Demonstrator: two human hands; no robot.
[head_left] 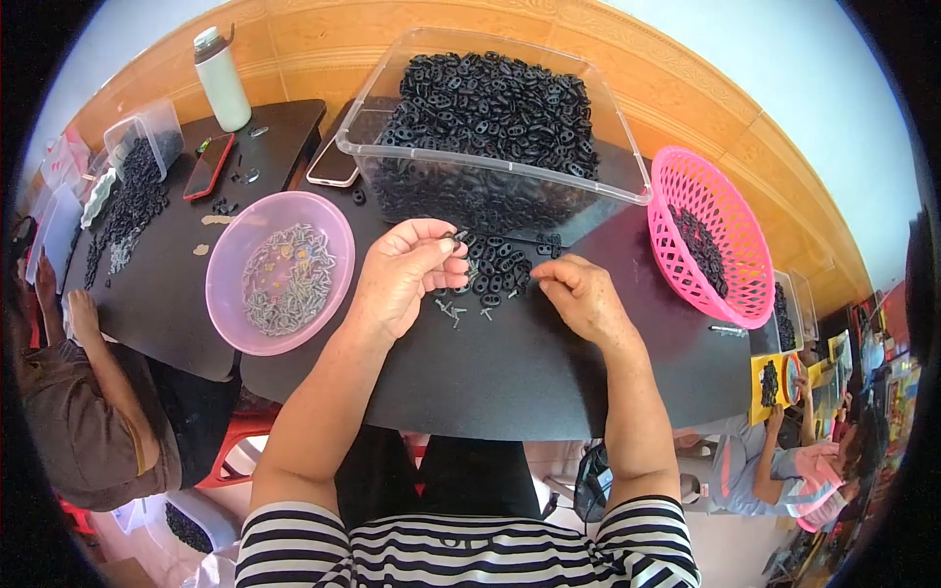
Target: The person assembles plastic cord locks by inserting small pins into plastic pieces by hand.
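Observation:
My left hand [400,274] pinches a small black plastic piece [452,237] between thumb and forefinger, above the left side of a loose pile. That pile of flat black oval pieces with two holes [495,263] lies on the dark table in front of me. Several small silver screws [451,312] are scattered at its near edge. At the pile's right side, my right hand [585,297] is closed with thumb and fingertips together. Whatever those fingers may hold is too small to make out.
Behind the pile stands a big clear tub [490,157] full of black pieces. A pink bowl [225,284] of screws is at left, a pink basket [676,176] at right. Phones [209,167] and a bottle [223,88] lie beyond. Other people [98,421] sit at both sides.

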